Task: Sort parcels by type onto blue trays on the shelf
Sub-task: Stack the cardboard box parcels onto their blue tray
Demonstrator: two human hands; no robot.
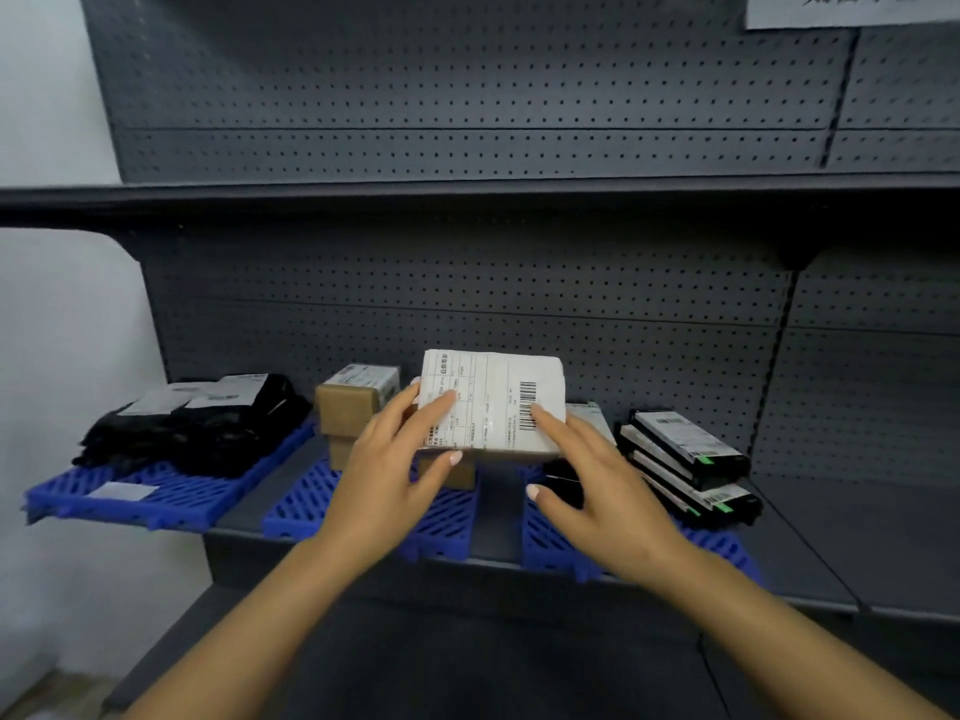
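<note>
Parcel sorting storeroom: grey pegboard shelf (498,550), blue trays (156,498), labelled black bags (208,423), cardboard boxes (345,413), paper sign (852,7).

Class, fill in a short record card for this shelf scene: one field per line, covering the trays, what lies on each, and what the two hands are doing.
trays: three blue trays on the lower shelf
left tray: black poly bags with white labels
middle tray: brown cardboard boxes
right tray: flat black packets, stacked
held item: labelled parcel, barcode facing up, above the middle tray
left hand: grip on the parcel's left edge
right hand: fingertips on the parcel's right side
</note>
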